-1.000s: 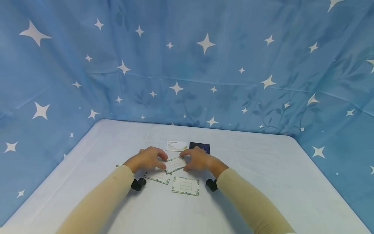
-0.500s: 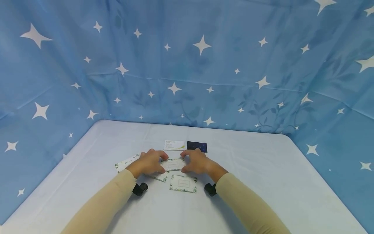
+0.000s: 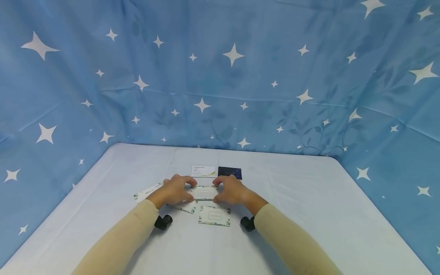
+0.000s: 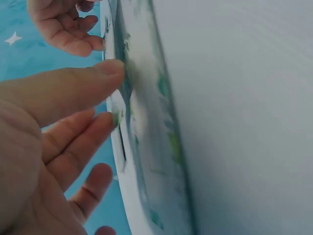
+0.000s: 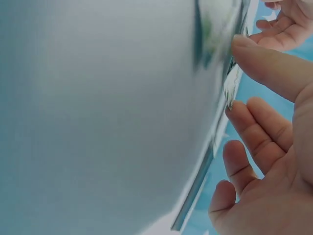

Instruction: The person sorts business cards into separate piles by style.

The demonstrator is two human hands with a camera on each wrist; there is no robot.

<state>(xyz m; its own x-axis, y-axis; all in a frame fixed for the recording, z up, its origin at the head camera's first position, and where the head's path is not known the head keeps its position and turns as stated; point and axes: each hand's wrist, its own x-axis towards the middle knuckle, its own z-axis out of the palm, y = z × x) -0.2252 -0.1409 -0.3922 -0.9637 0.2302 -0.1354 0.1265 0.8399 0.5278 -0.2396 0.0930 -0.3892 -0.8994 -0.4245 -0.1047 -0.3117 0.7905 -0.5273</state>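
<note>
Draping behind and around a pale blue-white desk, blue fabric backdrop with white stars. Lying at mid-desk, white rectangular paper card with a green leafy border, being pinched at its two short ends. Gripping its left end, left hand, thumb and curled fingers closing on the edge. Gripping its right end, right hand, thumb and fingers likewise pressing the edge. Resting just nearer, second leaf-bordered white card; partly hiding under the left hand, third leaf-bordered card; peeking out left of the left wrist, another leaf-printed card. Sitting just beyond the hands, side by side, white business card with a green corner and dark navy card.
</note>
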